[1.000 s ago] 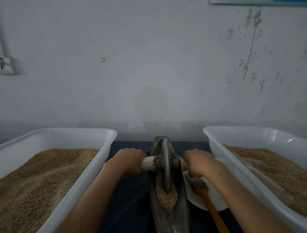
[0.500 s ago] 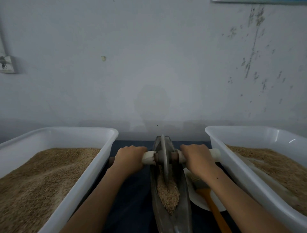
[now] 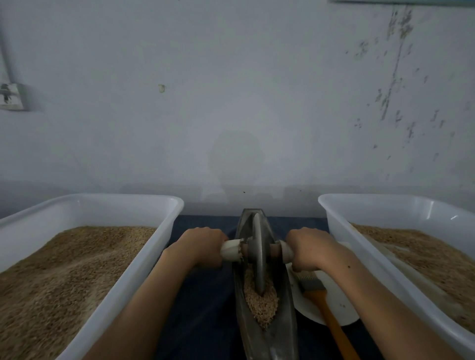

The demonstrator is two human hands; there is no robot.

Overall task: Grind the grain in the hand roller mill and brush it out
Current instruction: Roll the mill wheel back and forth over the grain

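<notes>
We kept two white plastic tubs (image 3: pixel 164 231) of brown grain flanking the boat-shaped metal trough (image 3: pixel 282 303), our left hand (image 3: pixel 203 246) and right hand (image 3: pixel 308 248) clenched round the roller wheel's (image 3: pixel 257 254) pale handles to crush grain (image 3: pixel 262 303) beneath, orange-handled brush (image 3: pixel 326 308) near.

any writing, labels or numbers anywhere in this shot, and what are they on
None can be read.
Wall plate: a dark mark on it, too blurred to tell if it is text.
Strip at the top edge of the wall: cut off by the frame, no text visible.
Left tub, right tub, mill trough, wheel, brush, plate: no print visible.
</notes>
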